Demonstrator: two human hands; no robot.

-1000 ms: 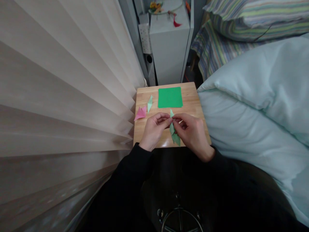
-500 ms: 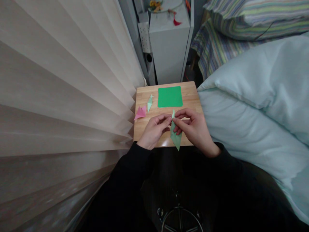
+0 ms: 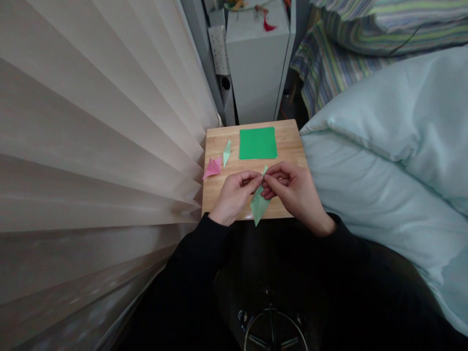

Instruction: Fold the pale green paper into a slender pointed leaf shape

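On the table (image 3: 288, 139), we locate the pink folded paper (image 3: 212, 167) at 9 o'clock, near the left edge, and the small pale-green folded paper (image 3: 227, 154) at 10 o'clock. Our left hand (image 3: 236, 195) has its grip closed on the upper part of the light green folded paper (image 3: 260, 206), at 6 o'clock, wide end toward us. The bright green square sheet (image 3: 258, 143) lies flat at 12 o'clock. Our right hand (image 3: 296, 190) pinches the same upper part.

No readable text, label, brand, number or sign is visible
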